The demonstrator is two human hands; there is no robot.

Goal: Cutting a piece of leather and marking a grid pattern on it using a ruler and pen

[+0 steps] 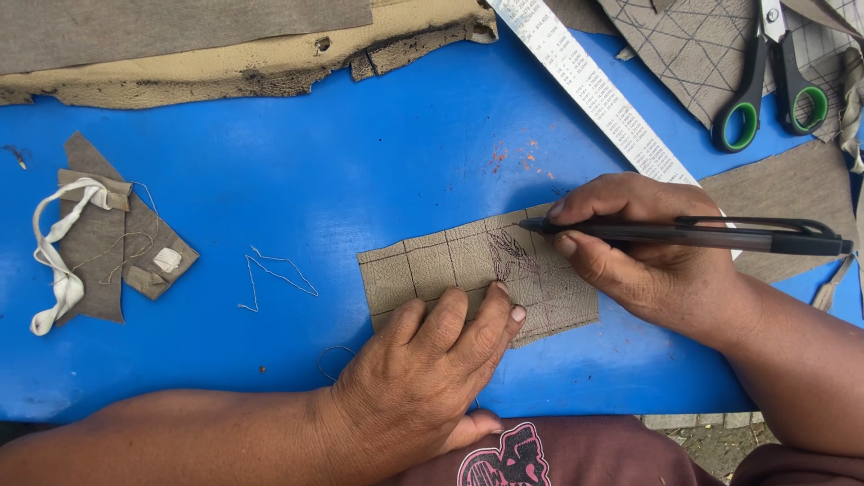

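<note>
Head view only here: the tan patch with the ruled grid lies flat on the blue table, long axis running left-right and tilted a bit up toward the right. The left hand comes in from below, fingers flat and spread on its lower edge. The right hand sits just right of the patch, pinching a black pen whose tip touches the scribbled spot, so the right is the nearer one there.

Blue table, grid-marked tan fabric patch near centre, loose thread just left of patch, scrap with white strip far left, white ruler above-right, green-handled scissors beyond ruler, frayed tan cloth above patch.
</note>
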